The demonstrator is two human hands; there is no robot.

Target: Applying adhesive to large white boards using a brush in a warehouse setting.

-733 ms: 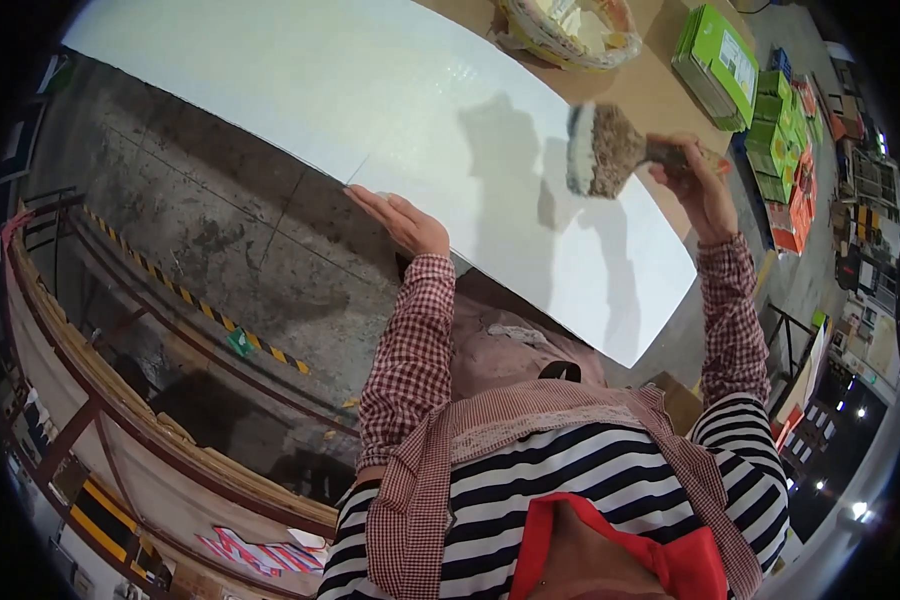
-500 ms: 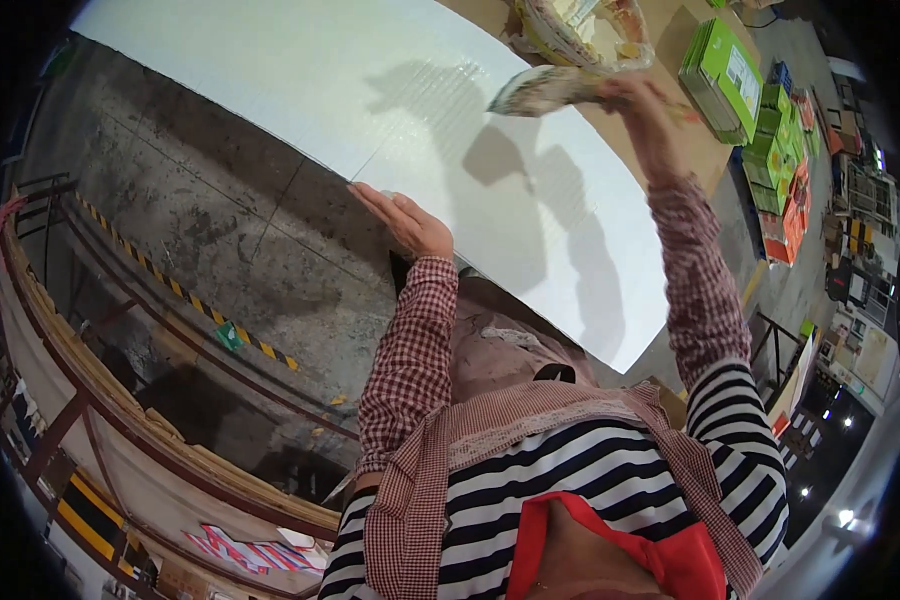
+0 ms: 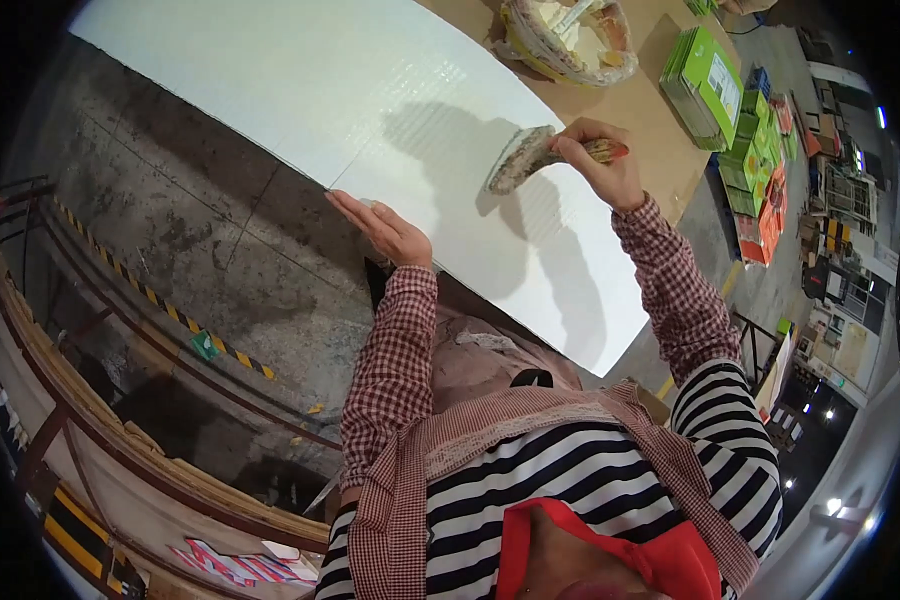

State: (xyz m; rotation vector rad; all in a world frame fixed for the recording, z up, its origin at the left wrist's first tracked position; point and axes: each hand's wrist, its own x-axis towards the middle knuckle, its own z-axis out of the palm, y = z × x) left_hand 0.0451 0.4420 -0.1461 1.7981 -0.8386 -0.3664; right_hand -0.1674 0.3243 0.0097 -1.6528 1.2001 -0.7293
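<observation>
A long white board (image 3: 300,90) lies across the work surface, with glossy wet streaks near its middle. My right hand (image 3: 604,165) is closed around the handle of a wide, paste-caked brush (image 3: 522,160). The bristles are over the board's right part, at or just above its surface; exact contact cannot be told. At the board's near edge rests my left hand (image 3: 385,228), fingers stretched out along the edge and holding nothing. Beyond the brush stands a plastic-lined tub (image 3: 570,45) of cream-coloured paste, with a light handle sticking out of it.
A stack of green boxes (image 3: 703,88) stands on brown cardboard (image 3: 660,60) at the back right. Behind it are more green and orange packages (image 3: 765,200). To the left, a curved rack (image 3: 150,440) with a metal frame stands beside the concrete floor (image 3: 190,170).
My right hand has brought the brush down and left, from near the tub to over the board. My left hand stays at the board's edge. The view has shifted slightly.
</observation>
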